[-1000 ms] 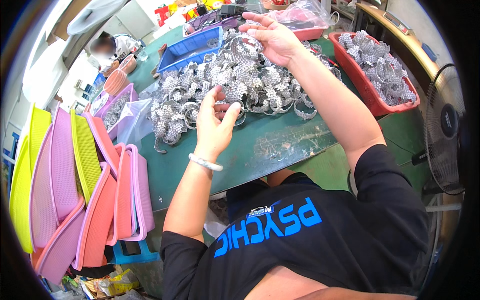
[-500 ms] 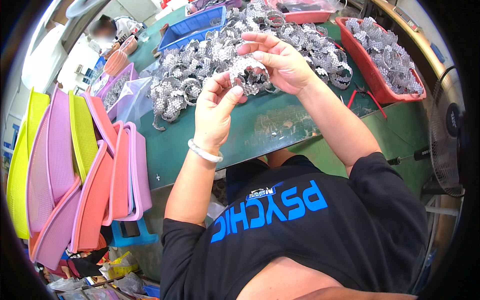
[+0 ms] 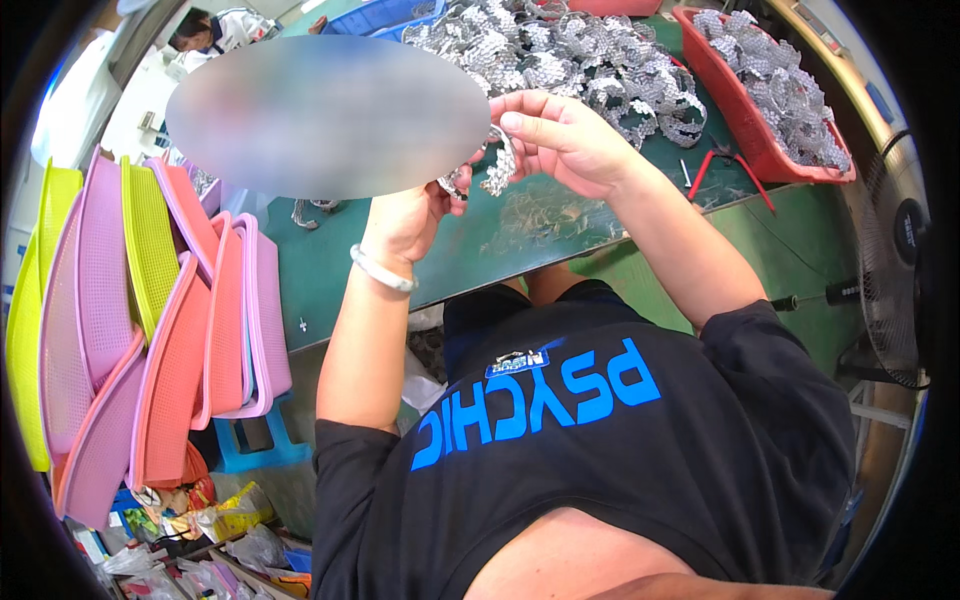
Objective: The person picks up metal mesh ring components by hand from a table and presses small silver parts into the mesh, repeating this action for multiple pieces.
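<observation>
Silvery strip (image 3: 498,175) nearer, curved lengthwise, end bodyward

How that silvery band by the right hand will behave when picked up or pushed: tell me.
The silvery band is probably bendable, since it curls beside the right hand. It looks light, being thin and narrow. Pushed against the pile of similar pieces, it may snag, given their ragged edges.
</observation>
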`<state>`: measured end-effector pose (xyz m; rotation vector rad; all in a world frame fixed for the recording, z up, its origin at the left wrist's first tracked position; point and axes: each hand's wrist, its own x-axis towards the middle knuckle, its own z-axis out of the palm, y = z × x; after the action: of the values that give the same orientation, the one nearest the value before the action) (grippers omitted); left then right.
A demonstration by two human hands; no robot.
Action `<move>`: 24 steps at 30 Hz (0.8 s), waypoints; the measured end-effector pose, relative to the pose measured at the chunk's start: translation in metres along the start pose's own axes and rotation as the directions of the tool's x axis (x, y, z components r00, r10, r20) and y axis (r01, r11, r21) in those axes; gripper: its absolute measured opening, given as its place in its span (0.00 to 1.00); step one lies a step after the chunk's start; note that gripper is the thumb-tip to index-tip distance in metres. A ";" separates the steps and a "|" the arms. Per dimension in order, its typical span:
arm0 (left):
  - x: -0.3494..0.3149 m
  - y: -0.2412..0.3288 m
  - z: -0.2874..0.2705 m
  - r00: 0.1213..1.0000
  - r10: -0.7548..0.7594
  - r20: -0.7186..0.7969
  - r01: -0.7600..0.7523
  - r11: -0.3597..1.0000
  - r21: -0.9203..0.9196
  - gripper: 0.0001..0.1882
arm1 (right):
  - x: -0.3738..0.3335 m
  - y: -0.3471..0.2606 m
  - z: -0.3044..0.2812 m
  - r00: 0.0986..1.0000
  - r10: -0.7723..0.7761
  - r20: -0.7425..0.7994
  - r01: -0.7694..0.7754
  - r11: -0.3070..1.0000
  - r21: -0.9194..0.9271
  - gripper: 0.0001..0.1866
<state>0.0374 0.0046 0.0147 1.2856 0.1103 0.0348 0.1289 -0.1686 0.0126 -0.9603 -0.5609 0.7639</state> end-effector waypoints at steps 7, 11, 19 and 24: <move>0.012 -0.010 -0.015 0.989 -0.150 0.006 0.149 0.988 0.032 0.17 | -0.008 0.020 0.007 0.997 0.062 -0.036 -0.060 0.997 0.057 0.14; 0.012 -0.020 -0.010 0.978 -0.053 -0.200 0.042 0.997 -0.057 0.24 | -0.008 0.028 0.009 0.994 0.028 -0.109 -0.013 0.990 0.137 0.13; -0.023 -0.039 0.002 0.883 0.438 -0.165 -0.369 0.869 0.331 0.27 | -0.003 0.039 0.008 0.982 0.023 -0.187 0.009 0.986 0.167 0.11; -0.022 -0.045 0.004 0.853 0.479 -0.205 -0.362 0.828 0.427 0.27 | 0.000 0.044 0.008 0.986 0.036 -0.166 -0.007 0.985 0.172 0.11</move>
<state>0.0142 -0.0133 -0.0258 1.6637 0.0935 0.6319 0.1092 -0.1486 -0.0228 -0.8634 -0.3326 0.7299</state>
